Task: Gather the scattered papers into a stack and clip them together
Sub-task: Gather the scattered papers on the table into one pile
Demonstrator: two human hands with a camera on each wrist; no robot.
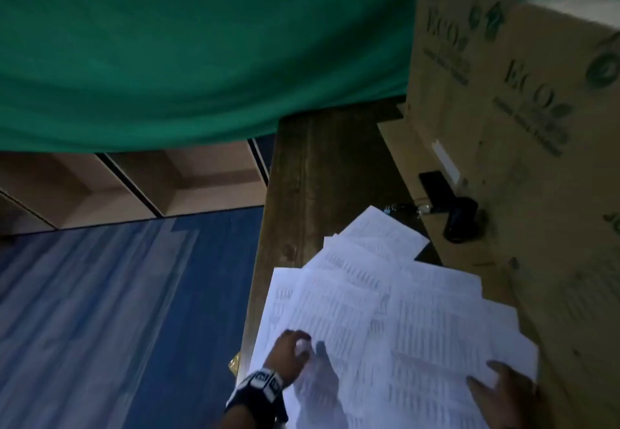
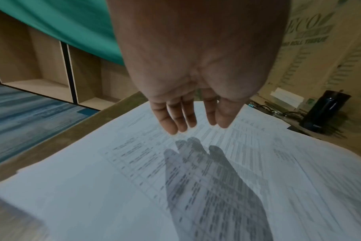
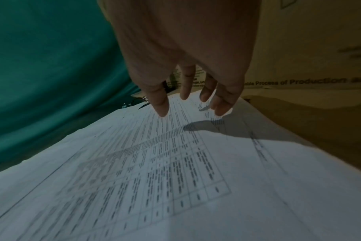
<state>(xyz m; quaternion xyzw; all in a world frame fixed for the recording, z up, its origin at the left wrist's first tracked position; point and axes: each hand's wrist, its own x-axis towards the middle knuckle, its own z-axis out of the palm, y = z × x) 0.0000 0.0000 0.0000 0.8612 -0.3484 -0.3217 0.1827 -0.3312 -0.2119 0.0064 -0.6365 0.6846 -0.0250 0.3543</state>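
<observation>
Head view: printed papers lie fanned and overlapping on a wooden table, pushed up against a stack of cardboard boxes. All places below are given from these papers.

The step in hand looks like the very start of gathering: the sheets are still spread at many angles, with corners sticking out on the far side and toward the boxes. Nothing is squared up and nothing is clipped. The next move probably calls for both hands to sweep the loose sheets inward from the outer edges, then tap them into one even pile before a clip goes on. What look like metal binder clips lie just beyond the papers' far corner (they are small and blurred, so this is a guess), beside a dark object that I cannot identify.

The left hand is at the papers' near left part. Its fingers are straight and close together, pointing down at the top sheet and casting a shadow on it; it grasps nothing, and whether the tips touch the paper is unclear. The right hand is at the papers' near right edge, next to the boxes. Its fingers are spread and loosely extended, the tips at or just above the sheet, holding nothing.
</observation>
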